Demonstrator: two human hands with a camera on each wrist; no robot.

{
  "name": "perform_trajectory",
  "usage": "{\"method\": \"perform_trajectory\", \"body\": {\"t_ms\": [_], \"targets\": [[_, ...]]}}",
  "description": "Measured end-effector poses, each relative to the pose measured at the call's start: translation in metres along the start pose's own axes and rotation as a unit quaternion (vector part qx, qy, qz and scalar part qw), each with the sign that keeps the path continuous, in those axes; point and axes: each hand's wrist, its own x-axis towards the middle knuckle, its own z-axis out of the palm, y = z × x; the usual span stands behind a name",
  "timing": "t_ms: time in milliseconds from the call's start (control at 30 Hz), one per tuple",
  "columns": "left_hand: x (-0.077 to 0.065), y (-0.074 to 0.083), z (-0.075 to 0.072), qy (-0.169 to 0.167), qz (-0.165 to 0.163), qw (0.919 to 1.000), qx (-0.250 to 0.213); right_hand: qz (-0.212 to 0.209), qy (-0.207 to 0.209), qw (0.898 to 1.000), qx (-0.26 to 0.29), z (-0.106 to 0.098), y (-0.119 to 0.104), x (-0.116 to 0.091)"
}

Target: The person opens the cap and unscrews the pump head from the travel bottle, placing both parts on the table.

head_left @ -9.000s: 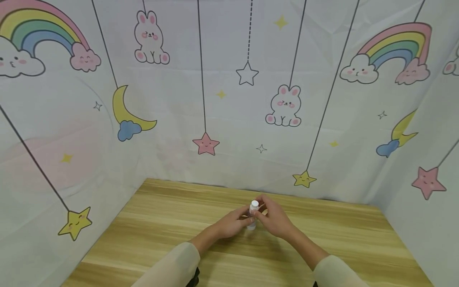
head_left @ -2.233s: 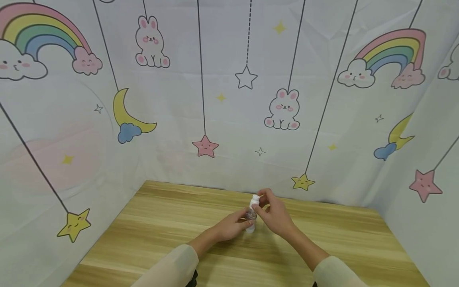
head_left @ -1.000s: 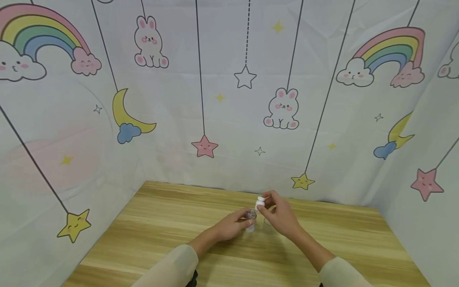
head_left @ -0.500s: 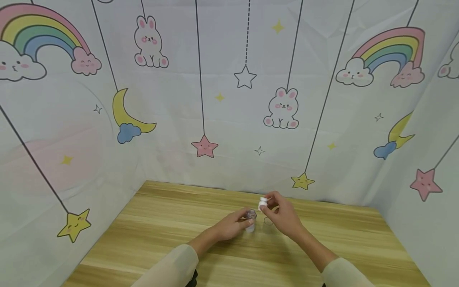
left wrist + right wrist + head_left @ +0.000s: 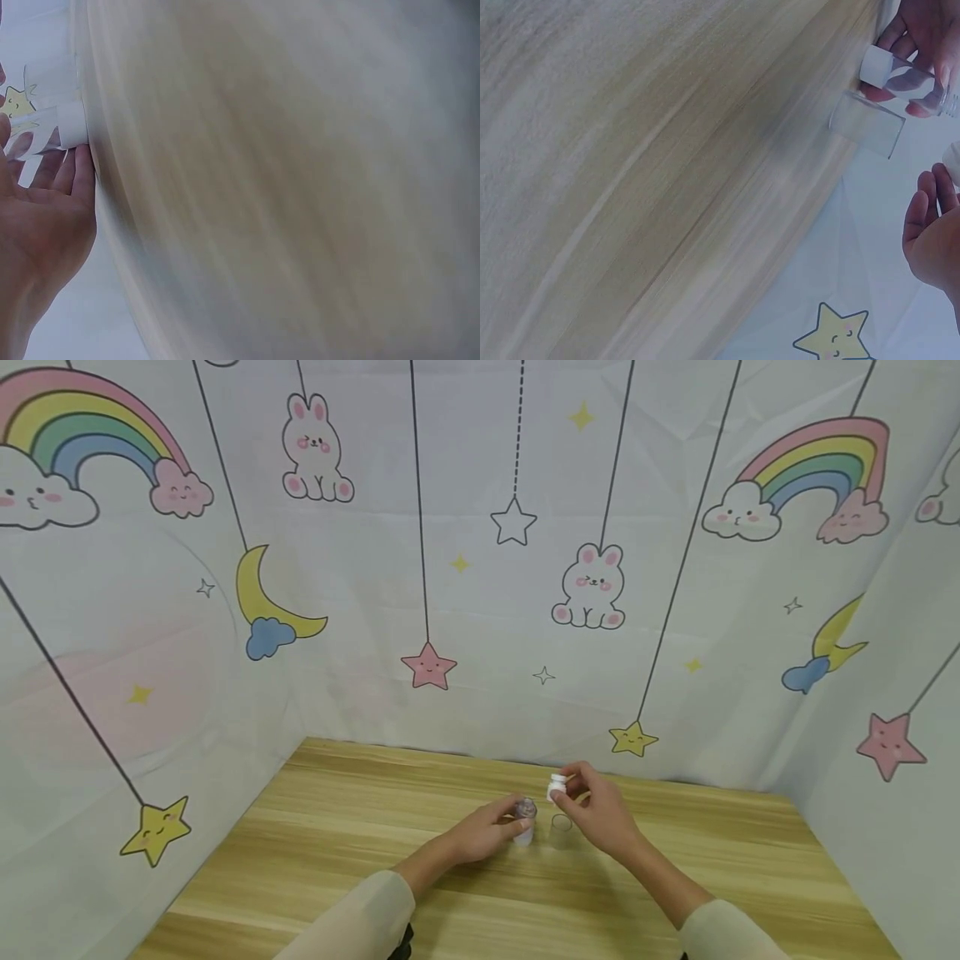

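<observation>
In the head view my left hand [image 5: 487, 831] grips a small clear bottle [image 5: 524, 829] upright on the wooden table, fingers and thumb round its sides. The bottle's threaded neck is bare. The right wrist view shows its white base [image 5: 876, 66] at the table. My right hand [image 5: 596, 806] pinches a white bottle cap [image 5: 557, 787] between thumb and fingers, up and to the right of the bottle's mouth. Below the cap, to the right of the bottle, stands a clear open cylinder [image 5: 561, 832]. In the left wrist view my left hand [image 5: 52, 217] appears at the edge, around the bottle.
The wood-grain table [image 5: 360, 810] reaches back to a white cloth backdrop [image 5: 360, 610] printed with rabbits, stars, moons and rainbows. The cloth also rises along the table's left and right sides.
The white cap has come off the bottle's neck and moved right in my right hand. The clear cylinder has come into sight as that hand shifted. My left hand stays on the bottle.
</observation>
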Motion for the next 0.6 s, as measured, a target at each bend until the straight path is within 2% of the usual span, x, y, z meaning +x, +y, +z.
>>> {"method": "perform_trajectory", "body": {"t_ms": [600], "targets": [[-0.0013,-0.0002,-0.0007,-0.007,0.011,0.9999,-0.009,0.001,0.000,1.000,0.002,-0.0032,-0.0004,0.0009]]}}
